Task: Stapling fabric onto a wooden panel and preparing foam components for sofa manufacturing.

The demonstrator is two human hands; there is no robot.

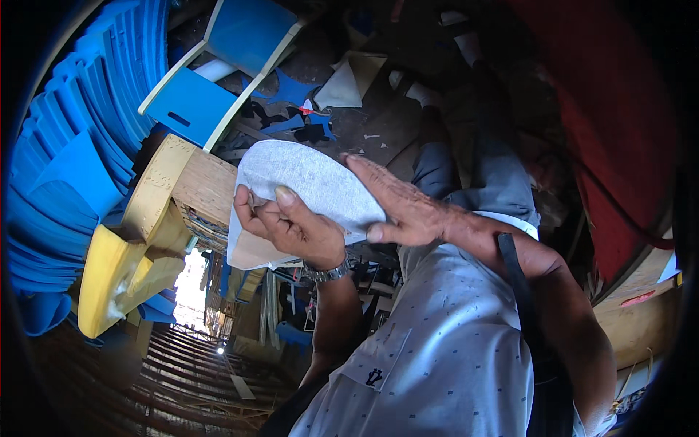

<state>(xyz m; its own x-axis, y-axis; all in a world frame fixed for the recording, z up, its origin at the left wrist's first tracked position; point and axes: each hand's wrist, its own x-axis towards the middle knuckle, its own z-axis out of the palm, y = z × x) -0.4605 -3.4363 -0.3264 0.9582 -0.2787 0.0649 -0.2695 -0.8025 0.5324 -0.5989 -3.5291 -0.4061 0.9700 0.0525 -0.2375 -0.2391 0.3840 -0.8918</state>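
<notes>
A white, fabric-like piece [313,171] with a rounded outline lies in front of me. My left hand [298,229], with a metal watch on its wrist, is closed at the piece's near left side, its fingers curled and thumb up. Along the piece's right edge rests my right hand [404,207], fingers stretched out and thumb spread apart from them. Below my left hand a tan, flat section [255,251] with a white border shows; whether it belongs to the same piece I cannot tell.
Blue foam-like sheets [73,167] are stacked at the left. Beside them are a blue chair-shaped piece with pale edges [193,102] and a yellow curved block [109,280]. Blue and dark scraps [295,120] litter the ground; red fabric [590,109] hangs at the right.
</notes>
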